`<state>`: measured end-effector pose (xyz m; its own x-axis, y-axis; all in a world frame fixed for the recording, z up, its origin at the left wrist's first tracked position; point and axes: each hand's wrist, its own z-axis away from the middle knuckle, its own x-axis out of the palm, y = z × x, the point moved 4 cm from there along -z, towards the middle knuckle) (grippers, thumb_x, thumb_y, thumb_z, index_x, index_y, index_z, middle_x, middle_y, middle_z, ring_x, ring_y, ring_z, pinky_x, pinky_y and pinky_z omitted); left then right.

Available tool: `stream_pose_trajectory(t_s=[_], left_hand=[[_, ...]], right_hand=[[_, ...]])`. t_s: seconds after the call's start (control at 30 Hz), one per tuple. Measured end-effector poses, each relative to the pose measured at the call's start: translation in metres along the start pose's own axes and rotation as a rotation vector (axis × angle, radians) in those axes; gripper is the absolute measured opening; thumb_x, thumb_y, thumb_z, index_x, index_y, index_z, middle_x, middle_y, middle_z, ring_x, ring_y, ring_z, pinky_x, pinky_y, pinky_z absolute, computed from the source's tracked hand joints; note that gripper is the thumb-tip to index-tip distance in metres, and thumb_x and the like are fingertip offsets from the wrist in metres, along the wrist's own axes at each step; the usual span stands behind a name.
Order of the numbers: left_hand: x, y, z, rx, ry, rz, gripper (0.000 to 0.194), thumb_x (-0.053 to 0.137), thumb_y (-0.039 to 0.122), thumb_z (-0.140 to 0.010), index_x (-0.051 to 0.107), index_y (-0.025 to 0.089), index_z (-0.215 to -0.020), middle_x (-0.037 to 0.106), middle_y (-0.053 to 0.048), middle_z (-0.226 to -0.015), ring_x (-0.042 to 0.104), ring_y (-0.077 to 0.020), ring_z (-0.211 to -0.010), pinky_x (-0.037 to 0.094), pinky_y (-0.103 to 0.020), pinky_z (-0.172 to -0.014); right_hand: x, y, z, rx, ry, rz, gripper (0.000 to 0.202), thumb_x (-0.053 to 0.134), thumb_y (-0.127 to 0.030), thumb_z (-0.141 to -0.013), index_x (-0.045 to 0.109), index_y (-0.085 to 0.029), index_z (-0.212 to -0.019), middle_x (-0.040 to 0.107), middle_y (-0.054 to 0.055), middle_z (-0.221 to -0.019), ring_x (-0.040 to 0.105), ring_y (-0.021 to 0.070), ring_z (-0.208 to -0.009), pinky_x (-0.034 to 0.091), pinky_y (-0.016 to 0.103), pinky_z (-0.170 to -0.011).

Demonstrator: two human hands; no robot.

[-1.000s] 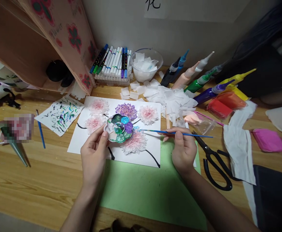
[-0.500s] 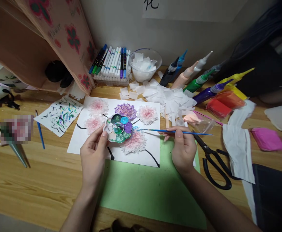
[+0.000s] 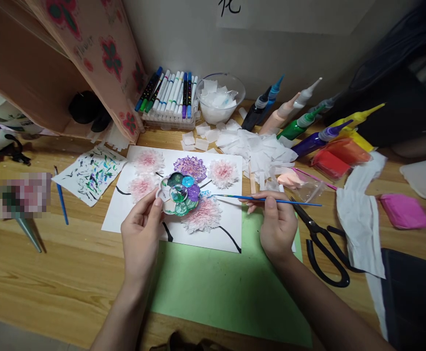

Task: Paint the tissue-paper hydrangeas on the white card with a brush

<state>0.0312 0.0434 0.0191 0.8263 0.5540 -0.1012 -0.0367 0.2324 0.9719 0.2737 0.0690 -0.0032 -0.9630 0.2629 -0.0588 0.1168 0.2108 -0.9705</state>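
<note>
My left hand (image 3: 143,222) pinches the rim of a flower-shaped paint palette (image 3: 178,194) with green, blue and purple paint in its wells. The palette is held over a white sheet (image 3: 132,219) that bears several ruffled paper flowers and black painted stems. In my right hand (image 3: 277,222) is a thin blue paintbrush (image 3: 247,198), its tip at the upper right edge of the lower pink-and-white flower (image 3: 207,217). Blue paint shows on that edge. A purple flower (image 3: 189,168) lies behind the palette, partly hidden by it. Under the white sheet is a green sheet (image 3: 220,287).
Black scissors (image 3: 317,229) lie right of my right hand. Behind the sheet are paper scraps (image 3: 253,148), a clear bowl (image 3: 220,100), markers (image 3: 172,95) and paint bottles (image 3: 297,124). A paint-smeared paper (image 3: 90,173) and another brush (image 3: 61,197) lie to the left.
Almost nothing differs. The brush tip stays at the blue-edged flower, with the brush tilted very slightly; both hands keep their places.
</note>
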Motion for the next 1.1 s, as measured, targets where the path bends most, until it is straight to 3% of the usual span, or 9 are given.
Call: stream_pose_trajectory(t_s=[0.2,0.4,0.5,0.57,0.67,0.8,0.97,1.1], left_hand=[[0.000,0.001,0.000,0.001,0.001,-0.012,0.035,0.069,0.037,-0.077,0.070,0.022,-0.108,0.070,-0.006,-0.110,0.064,-0.0195,-0.097,0.051,-0.030,-0.083],[-0.001,0.001,0.000,-0.022,0.009,-0.018,0.037,0.071,0.039,-0.075,0.070,0.022,-0.108,0.071,-0.006,-0.109,0.065,-0.0204,-0.096,0.051,-0.031,-0.083],[0.000,0.002,0.002,-0.030,-0.008,-0.021,0.036,0.071,0.038,-0.075,0.071,0.022,-0.107,0.071,-0.005,-0.108,0.065,-0.0204,-0.097,0.050,-0.031,-0.086],[0.001,0.002,0.003,-0.029,-0.022,-0.028,0.034,0.071,0.038,-0.075,0.071,0.023,-0.105,0.071,-0.005,-0.108,0.064,-0.0200,-0.098,0.049,-0.031,-0.088],[0.003,0.003,0.006,-0.029,-0.042,-0.049,0.033,0.071,0.039,-0.075,0.072,0.023,-0.103,0.072,-0.004,-0.106,0.065,-0.0189,-0.096,0.051,-0.029,-0.085],[0.006,0.006,0.009,-0.014,-0.065,-0.073,0.033,0.071,0.040,-0.075,0.072,0.023,-0.103,0.072,-0.005,-0.106,0.066,-0.0197,-0.093,0.054,-0.029,-0.078],[0.010,0.008,0.011,0.021,-0.133,-0.123,0.030,0.069,0.040,-0.077,0.073,0.024,-0.102,0.072,-0.005,-0.106,0.066,-0.0204,-0.095,0.054,-0.029,-0.080],[0.011,0.008,0.011,0.036,-0.169,-0.148,0.028,0.068,0.039,-0.078,0.073,0.025,-0.102,0.072,-0.005,-0.108,0.066,-0.0204,-0.097,0.053,-0.029,-0.083]], right_hand=[[-0.004,0.003,0.002,0.008,0.070,-0.093,0.022,0.046,-0.030,-0.092,0.062,-0.020,-0.083,0.063,0.001,-0.078,0.064,0.0123,-0.067,0.049,0.026,-0.055],[-0.001,0.003,0.001,0.029,0.002,-0.031,0.021,0.046,-0.030,-0.092,0.063,-0.019,-0.087,0.064,0.002,-0.079,0.064,0.0124,-0.067,0.050,0.026,-0.057],[-0.002,0.003,0.001,0.018,0.046,-0.027,0.021,0.045,-0.030,-0.092,0.063,-0.019,-0.087,0.064,0.003,-0.082,0.064,0.0126,-0.069,0.050,0.026,-0.057],[-0.004,0.002,0.003,-0.031,0.089,-0.050,0.021,0.045,-0.028,-0.092,0.064,-0.020,-0.087,0.063,0.003,-0.084,0.063,0.0131,-0.069,0.049,0.027,-0.056],[-0.005,-0.005,0.008,-0.218,0.102,-0.086,0.020,0.045,-0.026,-0.091,0.064,-0.022,-0.091,0.065,0.003,-0.083,0.064,0.0160,-0.070,0.049,0.031,-0.056],[-0.001,-0.015,0.014,-0.442,-0.006,-0.014,0.022,0.043,-0.027,-0.091,0.063,-0.026,-0.100,0.069,0.004,-0.083,0.066,0.0209,-0.077,0.052,0.038,-0.060],[0.006,-0.016,0.015,-0.450,-0.227,0.121,0.030,0.043,-0.019,-0.089,0.060,-0.027,-0.113,0.071,0.004,-0.095,0.065,0.0209,-0.089,0.053,0.039,-0.071],[0.006,-0.017,0.015,-0.467,-0.262,0.162,0.034,0.043,-0.016,-0.089,0.058,-0.027,-0.117,0.070,0.004,-0.100,0.064,0.0210,-0.094,0.052,0.039,-0.074]])
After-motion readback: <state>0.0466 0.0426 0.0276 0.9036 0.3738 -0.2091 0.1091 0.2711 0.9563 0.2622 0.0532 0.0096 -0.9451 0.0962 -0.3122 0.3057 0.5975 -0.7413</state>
